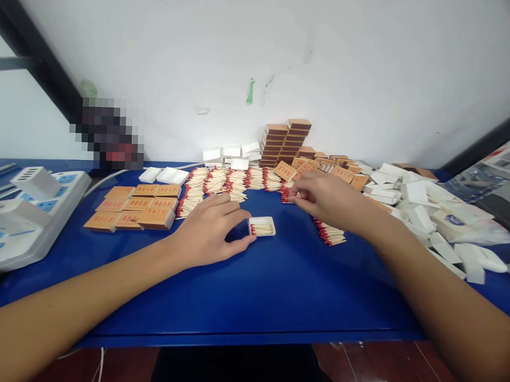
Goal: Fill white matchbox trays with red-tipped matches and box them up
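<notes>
A small white matchbox tray point(268, 221) with a layer of red-headed matches inside lies on the blue table. My left hand point(212, 228) grips its left end between thumb and forefinger. Farther right, my right hand point(322, 196) is closed in a pinch at the edge of a match pile point(285, 193), its fingertips on the red heads. Another row of matches point(331, 234) lies below that wrist, partly covered by the hand. Several more heaps of matches point(216, 181) stretch along the table behind the tray.
Filled-looking orange matchboxes point(139, 205) lie in rows at left, near a white power strip point(49, 217). Empty white trays point(231, 152) and stacked matchbox sleeves point(285, 142) stand by the wall. Loose sleeves point(343, 173) and a heap of white trays point(417, 205) cover the right side.
</notes>
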Demonstrator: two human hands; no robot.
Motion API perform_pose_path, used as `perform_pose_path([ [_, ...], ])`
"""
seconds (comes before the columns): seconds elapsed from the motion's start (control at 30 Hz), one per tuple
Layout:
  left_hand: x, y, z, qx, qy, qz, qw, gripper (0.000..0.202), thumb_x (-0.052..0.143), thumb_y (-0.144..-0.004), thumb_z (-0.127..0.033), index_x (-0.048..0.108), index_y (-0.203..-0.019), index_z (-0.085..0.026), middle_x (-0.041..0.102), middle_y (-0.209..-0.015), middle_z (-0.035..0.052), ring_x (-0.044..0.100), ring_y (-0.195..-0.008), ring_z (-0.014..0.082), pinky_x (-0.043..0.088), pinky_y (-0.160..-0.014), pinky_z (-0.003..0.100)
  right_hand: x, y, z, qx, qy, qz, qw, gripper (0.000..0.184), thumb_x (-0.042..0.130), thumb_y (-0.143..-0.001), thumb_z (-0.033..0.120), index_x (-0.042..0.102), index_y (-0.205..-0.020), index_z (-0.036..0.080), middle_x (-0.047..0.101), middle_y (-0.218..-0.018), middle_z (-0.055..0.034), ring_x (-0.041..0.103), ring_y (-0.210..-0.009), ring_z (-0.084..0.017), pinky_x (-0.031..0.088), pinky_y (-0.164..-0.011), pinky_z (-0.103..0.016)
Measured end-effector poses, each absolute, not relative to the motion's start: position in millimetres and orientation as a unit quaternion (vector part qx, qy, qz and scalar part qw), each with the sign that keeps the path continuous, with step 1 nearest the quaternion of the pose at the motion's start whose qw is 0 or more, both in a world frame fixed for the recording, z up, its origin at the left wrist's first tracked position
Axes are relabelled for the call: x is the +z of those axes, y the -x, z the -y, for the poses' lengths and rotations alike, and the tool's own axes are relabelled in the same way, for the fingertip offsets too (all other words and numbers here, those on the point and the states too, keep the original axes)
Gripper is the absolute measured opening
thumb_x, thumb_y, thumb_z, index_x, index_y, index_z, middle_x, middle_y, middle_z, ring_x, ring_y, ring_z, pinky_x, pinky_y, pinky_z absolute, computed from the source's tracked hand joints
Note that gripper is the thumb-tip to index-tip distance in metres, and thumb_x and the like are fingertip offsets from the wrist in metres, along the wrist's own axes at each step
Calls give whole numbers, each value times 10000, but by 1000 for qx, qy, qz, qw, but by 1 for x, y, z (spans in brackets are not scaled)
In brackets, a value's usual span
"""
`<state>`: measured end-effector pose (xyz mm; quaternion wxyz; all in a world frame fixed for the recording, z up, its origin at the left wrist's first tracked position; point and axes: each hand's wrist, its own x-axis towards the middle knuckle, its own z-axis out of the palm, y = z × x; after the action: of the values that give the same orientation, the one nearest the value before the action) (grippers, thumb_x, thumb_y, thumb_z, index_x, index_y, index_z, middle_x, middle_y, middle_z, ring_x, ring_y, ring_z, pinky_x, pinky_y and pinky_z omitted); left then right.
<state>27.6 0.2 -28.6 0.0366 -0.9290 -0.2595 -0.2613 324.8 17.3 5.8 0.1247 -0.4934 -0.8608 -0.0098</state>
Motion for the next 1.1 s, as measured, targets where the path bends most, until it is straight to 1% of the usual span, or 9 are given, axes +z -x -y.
perform_pose_path([
  [0.13, -29, -27, -2, -266, 929, 254, 46, 282, 677, -1018, -405, 772, -1109, -155, 744, -883, 64, 663, -861, 240, 522, -833, 405, 1, -331, -26, 8, 505, 859, 84, 209, 551, -962, 255, 728, -869, 194, 724, -881, -100, 625, -809, -230, 420, -716, -341],
  [0.27, -30, -26, -3, -270, 929, 248, 53, 300, 671, -1022, -414, 766, -1111, -144, 729, -880, 61, 655, -861, 239, 516, -817, 399, -4, -328, -24, 25, 517, 852, 73, 208, 550, -970, 277, 715, -875, 193, 738, -929, -103, 632, -819, -222, 416, -689, -322],
  [0.43, -30, -25, -3, -259, 931, 252, 56, 301, 662, -1027, -427, 759, -1114, -156, 729, -886, 60, 648, -865, 238, 508, -807, 391, -1, -326, -21, 41, 526, 846, 75, 203, 531, -981, 300, 673, -872, 206, 732, -896, -94, 633, -792, -220, 409, -664, -315],
  [0.57, -30, -25, -3, -258, 931, 254, 51, 308, 656, -1032, -436, 756, -1119, -157, 725, -880, 59, 648, -868, 238, 508, -810, 393, 3, -329, -21, 64, 525, 845, 81, 166, 548, -963, 281, 676, -886, 210, 734, -877, -79, 631, -755, -212, 411, -663, -318],
  [0.77, -30, -26, -3, -255, 931, 257, 51, 299, 662, -1028, -435, 755, -1118, -166, 732, -880, 58, 653, -869, 238, 510, -828, 393, 1, -339, -25, 77, 549, 831, 46, 96, 644, -909, 269, 703, -851, 222, 722, -813, -48, 617, -703, -200, 402, -642, -320],
  [0.9, -30, -26, -3, -258, 930, 256, 51, 289, 670, -1022, -424, 762, -1104, -163, 730, -870, 55, 652, -862, 237, 515, -837, 399, 0, -339, -26, 80, 545, 834, 38, 91, 633, -906, 231, 704, -850, 224, 723, -804, -38, 619, -699, -196, 400, -643, -318],
  [1.1, -29, -26, -3, -255, 931, 257, 45, 295, 662, -1028, -432, 759, -1121, -170, 734, -882, 59, 657, -869, 236, 512, -821, 389, 3, -337, -26, 60, 556, 828, 33, 89, 613, -918, 217, 686, -868, 213, 715, -825, -52, 608, -716, -199, 396, -648, -314],
])
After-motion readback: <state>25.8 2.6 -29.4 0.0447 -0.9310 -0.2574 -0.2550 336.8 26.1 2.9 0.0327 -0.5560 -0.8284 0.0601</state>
